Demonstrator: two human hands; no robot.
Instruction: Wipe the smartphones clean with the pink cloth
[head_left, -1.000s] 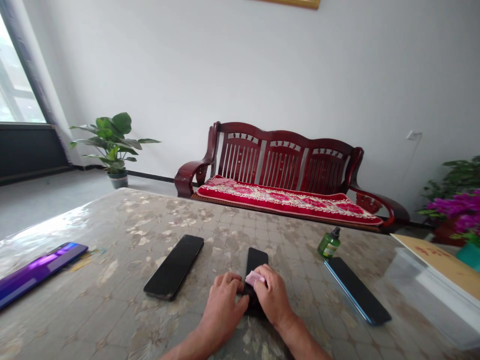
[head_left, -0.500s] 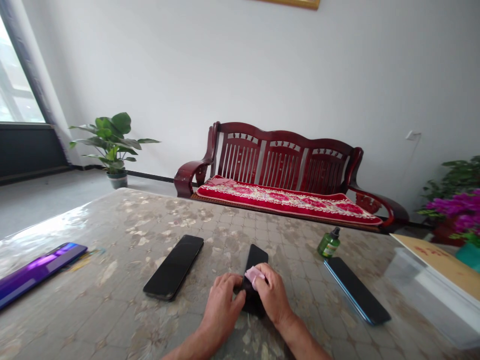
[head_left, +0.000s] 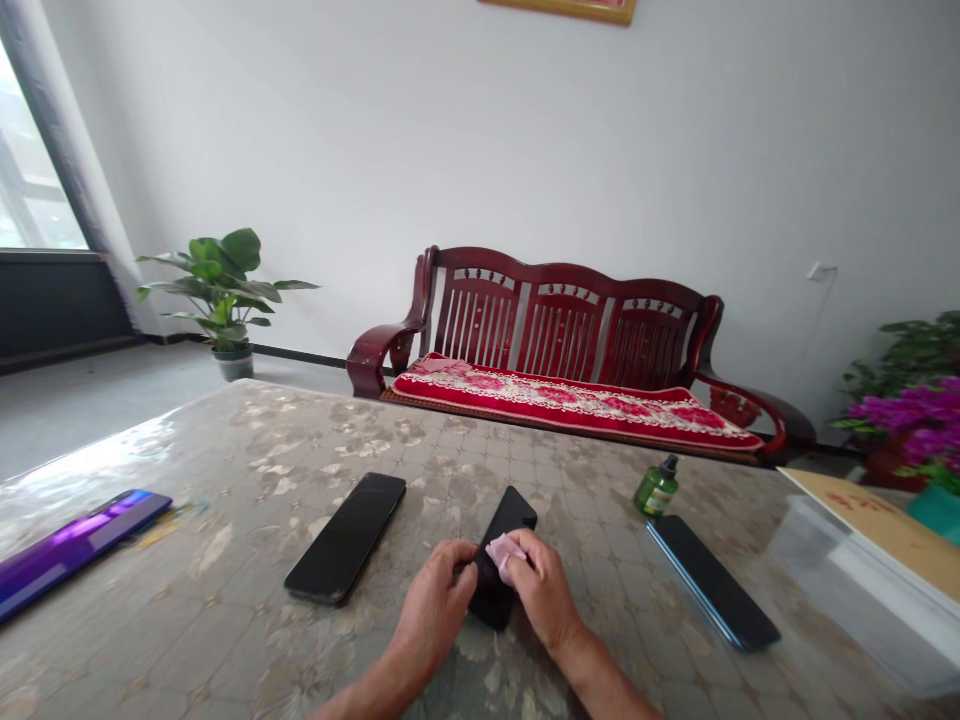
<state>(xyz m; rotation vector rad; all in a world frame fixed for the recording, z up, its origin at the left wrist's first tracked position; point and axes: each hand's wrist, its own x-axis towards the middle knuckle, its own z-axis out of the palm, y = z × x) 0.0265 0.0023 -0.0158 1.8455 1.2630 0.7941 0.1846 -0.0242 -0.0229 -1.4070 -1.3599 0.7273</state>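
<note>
At lower centre of the frame, the left hand (head_left: 433, 605) grips a tilted black phone (head_left: 508, 510) at the bench (head_left: 225, 630); the right hand (head_left: 549, 600) pinches a pink cloth (head_left: 502, 556) against it. Wiping looks unfinished; what remains is unclear.

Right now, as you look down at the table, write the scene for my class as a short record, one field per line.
left hand: holds the middle phone by its left edge
right hand: pinches a pink cloth against that phone
left side: black phone, then purple phone farther out
right side: blue-edged phone, green bottle at its far end
beyond table: red bench, potted plant
</note>
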